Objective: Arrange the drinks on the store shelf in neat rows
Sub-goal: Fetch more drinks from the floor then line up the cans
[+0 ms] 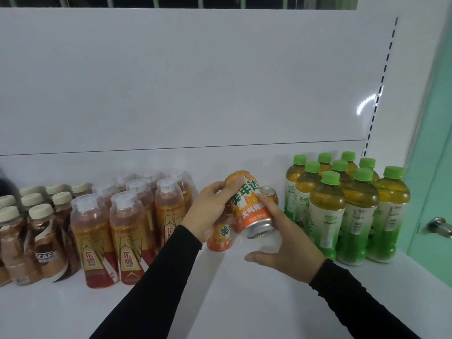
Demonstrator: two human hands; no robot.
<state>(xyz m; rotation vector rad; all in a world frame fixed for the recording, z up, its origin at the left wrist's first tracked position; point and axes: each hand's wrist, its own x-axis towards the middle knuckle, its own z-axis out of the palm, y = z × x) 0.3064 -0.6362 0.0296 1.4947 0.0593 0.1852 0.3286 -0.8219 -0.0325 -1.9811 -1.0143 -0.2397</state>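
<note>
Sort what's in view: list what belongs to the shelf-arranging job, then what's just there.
Job:
- tilted orange can, held by left hand and right hand
- orange cans on shelf
- green-capped tea bottles
- red-gold bottles
- coffee bottles
- shelf

Just there:
- door handle
- slotted upright

Orange cans, green caps, white shelf

Orange can (249, 204) with green-on-white lettering between the fingers; green-capped amber bottles (352, 211), gold-red bottles (129, 231), cream-capped brown bottles (41, 238), black sleeves (156, 277), white shelf (220, 297).
</note>
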